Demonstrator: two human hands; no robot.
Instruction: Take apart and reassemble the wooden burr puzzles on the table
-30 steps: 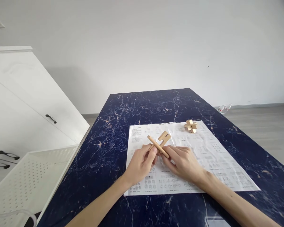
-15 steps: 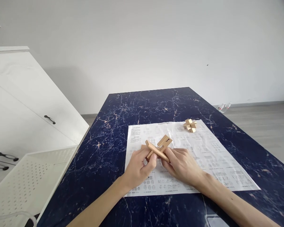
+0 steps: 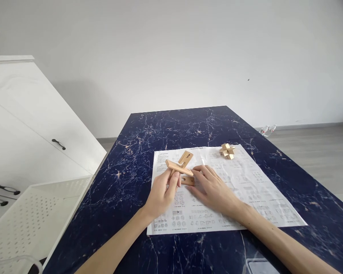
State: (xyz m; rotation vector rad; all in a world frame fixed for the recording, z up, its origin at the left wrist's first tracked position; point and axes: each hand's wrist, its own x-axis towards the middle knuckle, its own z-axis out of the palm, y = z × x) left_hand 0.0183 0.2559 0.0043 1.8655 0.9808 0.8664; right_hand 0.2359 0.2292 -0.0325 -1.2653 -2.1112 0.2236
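Observation:
My left hand (image 3: 163,192) pinches two flat wooden puzzle pieces that cross each other. The upper one, a slotted piece with a dark mark (image 3: 186,159), points up and away; a plain-looking bar (image 3: 178,168) lies across it. Just below them is another wooden puzzle piece (image 3: 187,180) with a small hole or mark, its right end between the fingers of my right hand (image 3: 212,188). That hand is low over the printed sheet (image 3: 185,228) and slightly blurred. Whether the lower piece touches the crossed ones I cannot tell.
An assembled wooden burr puzzle (image 3: 227,151) sits on the sheet's far right corner. The sheet lies on a dark blue marbled table (image 3: 165,129). A clear-edged flat object (image 3: 261,266) is at the near edge. White cabinets (image 3: 40,118) stand left; clear bottles (image 3: 267,130) are on the floor.
My left hand has lifted the crossed pieces up and to the left. My right hand has come away from them and now has the lower piece at its fingers.

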